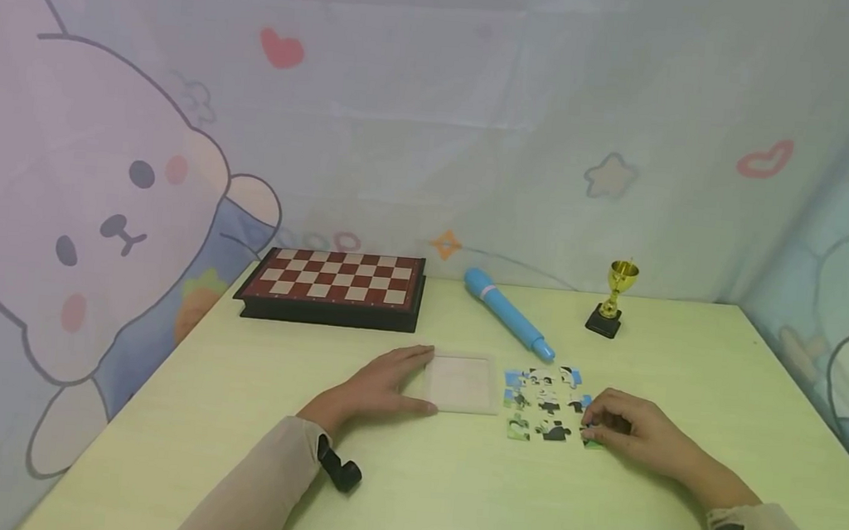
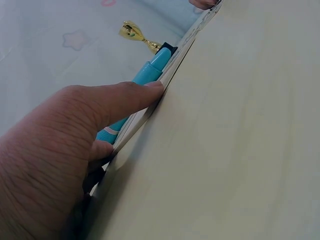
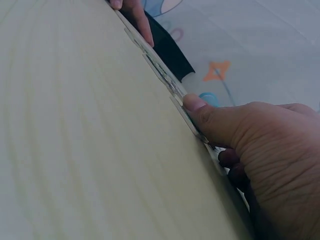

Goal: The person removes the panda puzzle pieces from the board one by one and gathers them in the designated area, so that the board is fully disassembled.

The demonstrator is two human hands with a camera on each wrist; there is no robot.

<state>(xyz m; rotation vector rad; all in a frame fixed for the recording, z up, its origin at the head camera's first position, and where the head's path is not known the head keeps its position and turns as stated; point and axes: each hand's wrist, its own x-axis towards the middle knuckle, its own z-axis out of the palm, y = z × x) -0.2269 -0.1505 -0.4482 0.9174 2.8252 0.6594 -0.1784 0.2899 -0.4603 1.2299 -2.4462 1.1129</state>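
- I see a pale yellow-green table (image 1: 451,500) with a cartoon-printed cloth backdrop (image 1: 101,190) hung round it on the far and side walls: a rabbit figure, hearts, stars.
- Along the far edge I note a closed chessboard case (image 1: 333,286) at left, a blue pen-shaped object (image 1: 508,313) lying at a slant near the middle, and a small gold trophy (image 1: 614,299) upright to its right.
- A clear square tray (image 1: 462,382) lies flat at table centre; just beside it, to its right, sits a cluster of jigsaw pieces (image 1: 544,403), partly joined, apart from the tray.
- Left hand (image 1: 385,385): palm down on the table, fingers straight and relaxed, fingertips touching the tray's left edge. It grasps nothing. The left wrist view shows the thumb (image 2: 125,97) laid against the tray rim.
- Right hand (image 1: 624,430): fingers curled, pinching a piece at the lower right corner of the cluster. The right wrist view shows the thumb (image 3: 200,107) pressed at the edge of the pieces.
- Both forearms wear beige sleeves (image 1: 257,485), with a black strap at each wrist.
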